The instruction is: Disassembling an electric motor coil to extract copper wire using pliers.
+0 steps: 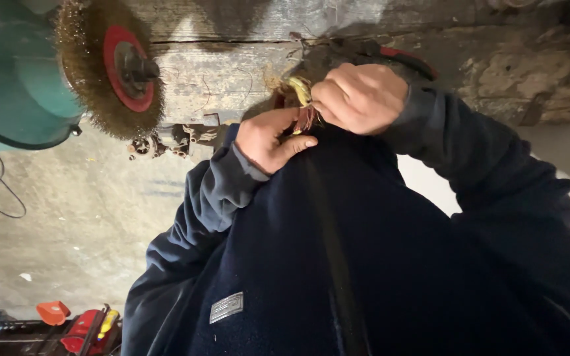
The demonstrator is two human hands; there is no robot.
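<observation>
Right hand (361, 97) clenched on a frayed bundle of yellow and reddish wire strands (302, 99), centre, near the chest; left hand (268, 138) pinching its lower end. Round brass wire-brush wheel (110, 66) far left.

The hands (318, 112) are working pressed close against the wooden worktop (232, 79) edge, leaving almost no gap there. To their left the wire brush wheel (110, 66) on the green grinder (14, 72) is jutting out, narrowing the way. Below it the concrete floor (80, 217) is lying open, with red tools (80, 326) crowding the lower corner.
</observation>
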